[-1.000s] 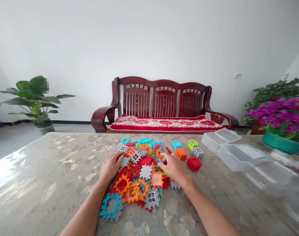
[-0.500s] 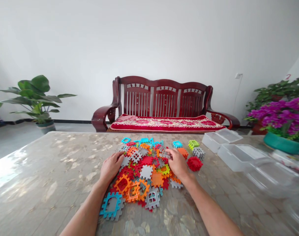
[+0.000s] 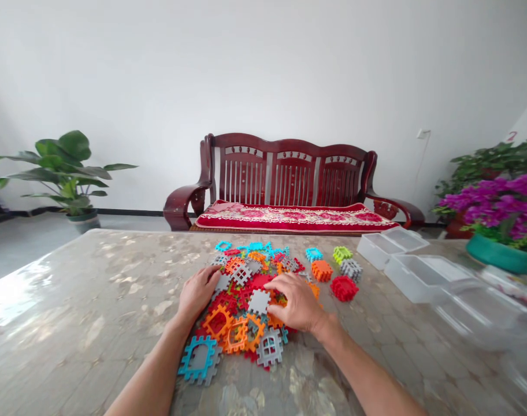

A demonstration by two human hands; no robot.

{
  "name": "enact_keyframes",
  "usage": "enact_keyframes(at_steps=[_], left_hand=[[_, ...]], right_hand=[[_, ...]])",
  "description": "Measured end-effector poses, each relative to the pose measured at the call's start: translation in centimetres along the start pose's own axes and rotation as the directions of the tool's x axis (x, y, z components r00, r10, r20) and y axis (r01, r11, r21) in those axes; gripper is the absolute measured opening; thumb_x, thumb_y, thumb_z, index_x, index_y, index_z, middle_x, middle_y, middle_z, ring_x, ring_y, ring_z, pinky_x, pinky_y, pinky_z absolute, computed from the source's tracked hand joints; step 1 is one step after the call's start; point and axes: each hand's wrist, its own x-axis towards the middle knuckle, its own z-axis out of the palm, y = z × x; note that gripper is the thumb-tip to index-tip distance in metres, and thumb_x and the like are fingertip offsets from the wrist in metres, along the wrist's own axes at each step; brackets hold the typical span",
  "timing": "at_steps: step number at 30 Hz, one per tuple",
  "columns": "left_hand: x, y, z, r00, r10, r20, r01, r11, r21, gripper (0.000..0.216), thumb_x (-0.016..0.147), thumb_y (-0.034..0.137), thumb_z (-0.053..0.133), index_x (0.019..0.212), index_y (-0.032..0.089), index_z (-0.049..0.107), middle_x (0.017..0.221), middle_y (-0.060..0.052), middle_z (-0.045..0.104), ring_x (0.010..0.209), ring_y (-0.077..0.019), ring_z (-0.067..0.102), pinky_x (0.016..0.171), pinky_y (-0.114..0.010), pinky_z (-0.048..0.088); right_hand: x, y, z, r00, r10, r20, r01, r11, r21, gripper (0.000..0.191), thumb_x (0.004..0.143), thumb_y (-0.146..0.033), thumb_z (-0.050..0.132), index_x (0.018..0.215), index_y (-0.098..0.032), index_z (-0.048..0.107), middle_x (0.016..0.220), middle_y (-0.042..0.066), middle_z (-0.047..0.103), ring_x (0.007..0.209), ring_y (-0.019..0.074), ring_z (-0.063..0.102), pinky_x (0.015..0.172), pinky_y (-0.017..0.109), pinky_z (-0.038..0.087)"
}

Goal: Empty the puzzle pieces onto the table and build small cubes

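Observation:
A heap of toothed plastic building tiles in several colours lies mid-table. My right hand (image 3: 299,301) hovers over its right side, thumb and fingers apart, with the fingertips close to a plain grey tile (image 3: 259,302); nothing shows in its grasp. My left hand (image 3: 199,292) rests along the heap's left edge, fingers stretched out near a grey tile (image 3: 222,283). Close to me lie a blue frame tile (image 3: 197,359), an orange frame tile (image 3: 217,322) and a grey window tile (image 3: 270,346). My right hand hides part of the heap.
Sorted stacks stand right of the heap: blue (image 3: 314,255), orange (image 3: 321,270), green (image 3: 342,253), grey (image 3: 351,270) and red (image 3: 344,288). Clear plastic boxes (image 3: 408,280) and a flower pot (image 3: 501,253) stand farther right. A wooden bench (image 3: 289,173) is behind the table.
My right hand has moved nearer to me and left, from the heap's far right side to beside the plain grey tile, its fingers spreading. My left hand stays in place.

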Motion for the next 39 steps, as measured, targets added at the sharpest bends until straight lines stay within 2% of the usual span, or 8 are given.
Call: enact_keyframes(at_steps=[4, 10, 22, 28, 33, 39], left_hand=[[0.0, 0.0, 0.0, 1.0, 0.001, 0.013, -0.001, 1.0, 0.0, 0.042, 0.09, 0.042, 0.035, 0.116, 0.028, 0.065, 0.123, -0.002, 0.066, 0.11, -0.0228, 0.062, 0.096, -0.034, 0.044], [0.0, 0.2, -0.2, 0.999, -0.009, 0.031, 0.009, 1.0, 0.002, 0.043, 0.09, 0.042, 0.034, 0.118, 0.027, 0.064, 0.125, -0.003, 0.065, 0.112, -0.0233, 0.061, 0.097, -0.035, 0.043], [-0.1, 0.4, -0.3, 1.0, -0.001, 0.017, 0.001, 1.0, -0.014, 0.041, 0.09, 0.042, 0.036, 0.115, 0.028, 0.065, 0.123, -0.002, 0.066, 0.112, -0.0217, 0.06, 0.097, -0.032, 0.043], [-0.1, 0.3, -0.2, 1.0, -0.001, 0.012, 0.001, 1.0, -0.021, 0.041, 0.09, 0.041, 0.036, 0.115, 0.028, 0.065, 0.122, -0.001, 0.067, 0.11, -0.0211, 0.061, 0.096, -0.031, 0.043], [0.0, 0.1, -0.1, 1.0, 0.004, 0.015, -0.004, 1.0, -0.015, 0.042, 0.09, 0.041, 0.036, 0.117, 0.026, 0.065, 0.123, -0.002, 0.066, 0.11, -0.0221, 0.061, 0.095, -0.032, 0.044], [0.0, 0.1, -0.1, 1.0, -0.009, 0.023, 0.009, 1.0, -0.015, 0.041, 0.091, 0.042, 0.035, 0.117, 0.028, 0.064, 0.123, -0.001, 0.066, 0.111, -0.0216, 0.061, 0.097, -0.032, 0.043]], right_hand=[[-0.3, -1.0, 0.3, 0.997, -0.001, 0.077, 0.006, 0.998, -0.063, 0.053, 0.067, -0.032, 0.074, 0.118, -0.027, 0.062, 0.111, 0.002, 0.065, 0.102, 0.0213, 0.053, 0.093, 0.035, 0.039], [-0.4, -1.4, 0.8, 0.997, 0.054, 0.051, -0.047, 0.991, -0.123, 0.041, 0.074, -0.03, 0.068, 0.115, -0.026, 0.062, 0.107, 0.003, 0.065, 0.102, 0.0214, 0.053, 0.093, 0.035, 0.038], [-0.3, -1.9, 1.3, 0.999, 0.039, 0.031, -0.037, 0.997, -0.073, 0.049, 0.074, -0.028, 0.068, 0.122, -0.026, 0.058, 0.114, 0.004, 0.066, 0.107, 0.0228, 0.054, 0.096, 0.038, 0.038], [-0.3, -1.7, 1.7, 0.999, 0.019, 0.025, -0.016, 0.994, -0.111, 0.048, 0.076, -0.025, 0.065, 0.124, -0.023, 0.057, 0.111, 0.007, 0.067, 0.105, 0.0231, 0.056, 0.095, 0.038, 0.04], [-0.3, -1.6, 1.8, 1.0, 0.007, -0.02, -0.01, 0.988, -0.156, 0.048, 0.077, -0.023, 0.064, 0.125, -0.022, 0.057, 0.107, 0.007, 0.069, 0.099, 0.0237, 0.058, 0.091, 0.038, 0.042], [0.0, -0.9, 0.5, 0.99, 0.079, -0.114, -0.095, 0.984, -0.15, 0.047, 0.076, -0.024, 0.063, 0.122, -0.024, 0.059, 0.106, 0.006, 0.07, 0.098, 0.023, 0.06, 0.092, 0.037, 0.043]])
